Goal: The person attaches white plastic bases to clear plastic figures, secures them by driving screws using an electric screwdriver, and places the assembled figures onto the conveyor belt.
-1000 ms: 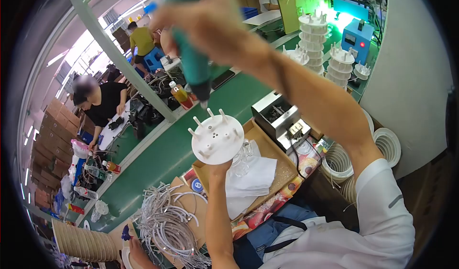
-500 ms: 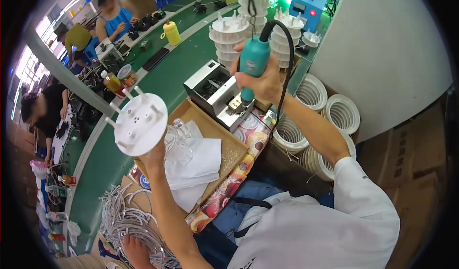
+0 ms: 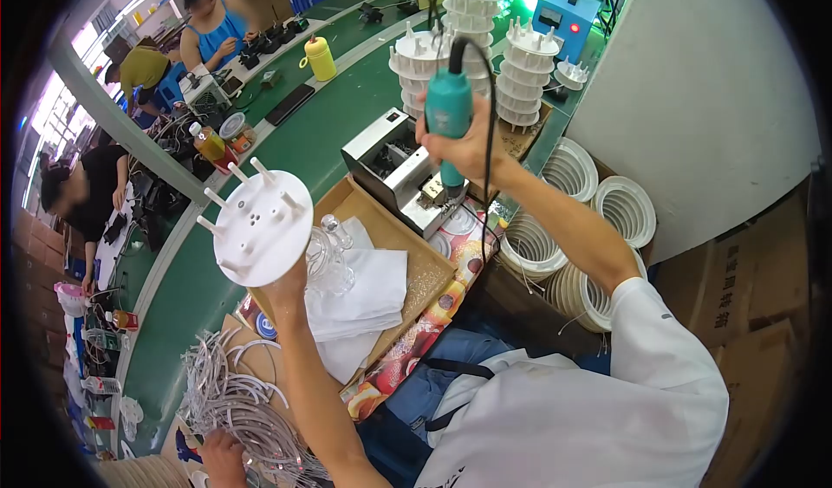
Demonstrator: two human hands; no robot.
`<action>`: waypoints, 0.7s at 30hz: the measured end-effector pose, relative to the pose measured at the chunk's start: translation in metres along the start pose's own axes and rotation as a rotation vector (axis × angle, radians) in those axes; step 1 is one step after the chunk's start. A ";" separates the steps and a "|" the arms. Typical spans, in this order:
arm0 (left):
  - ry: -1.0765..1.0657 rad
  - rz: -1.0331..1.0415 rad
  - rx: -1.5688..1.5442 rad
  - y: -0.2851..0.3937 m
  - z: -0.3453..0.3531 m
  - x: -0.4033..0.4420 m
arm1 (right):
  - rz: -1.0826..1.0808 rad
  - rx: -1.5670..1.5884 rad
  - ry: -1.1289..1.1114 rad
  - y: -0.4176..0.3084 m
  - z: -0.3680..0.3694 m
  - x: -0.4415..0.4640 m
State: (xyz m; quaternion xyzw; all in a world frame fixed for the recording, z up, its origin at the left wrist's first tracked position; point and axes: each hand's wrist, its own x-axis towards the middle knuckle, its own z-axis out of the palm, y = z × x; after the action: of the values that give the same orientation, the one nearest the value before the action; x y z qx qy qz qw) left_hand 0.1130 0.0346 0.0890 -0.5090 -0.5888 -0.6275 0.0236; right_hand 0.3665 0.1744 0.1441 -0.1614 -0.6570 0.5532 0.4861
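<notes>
- Leftward, the white pegged disc [image 3: 263,230] rests atop the left hand [image 3: 288,287], held from beneath, fingers mostly hidden.
- Rightward, the right hand [image 3: 472,147] wraps around a teal electric screwdriver [image 3: 448,107], nose down at the screw feeder [image 3: 406,176].

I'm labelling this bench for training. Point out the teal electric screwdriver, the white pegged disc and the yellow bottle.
Teal electric screwdriver [image 3: 448,113]: head view, on its housing.
White pegged disc [image 3: 262,231]: head view, on its flat face.
Yellow bottle [image 3: 321,61]: head view, on its side.
</notes>
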 end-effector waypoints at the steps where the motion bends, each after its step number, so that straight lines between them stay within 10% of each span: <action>1: -0.014 0.007 -0.003 -0.005 -0.001 -0.003 | 0.000 -0.002 -0.004 -0.013 0.001 0.003; 8: -0.047 0.029 0.198 -0.023 0.000 -0.012 | -0.322 0.132 -0.020 -0.122 0.038 0.053; 11: -0.067 -0.287 -0.034 -0.025 0.000 -0.013 | -0.278 0.241 0.082 -0.180 0.079 0.063; 14: -0.134 0.140 0.259 -0.018 0.003 -0.016 | -0.292 0.257 0.020 -0.210 0.103 0.076; 21: -0.138 0.173 0.190 -0.007 0.005 -0.005 | -0.346 0.136 -0.260 -0.205 0.134 0.095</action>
State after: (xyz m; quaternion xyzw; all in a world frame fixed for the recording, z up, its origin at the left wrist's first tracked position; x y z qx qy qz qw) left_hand 0.1140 0.0379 0.0799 -0.5954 -0.5995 -0.5280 0.0851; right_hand 0.2791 0.1004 0.3802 0.0594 -0.6933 0.5205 0.4948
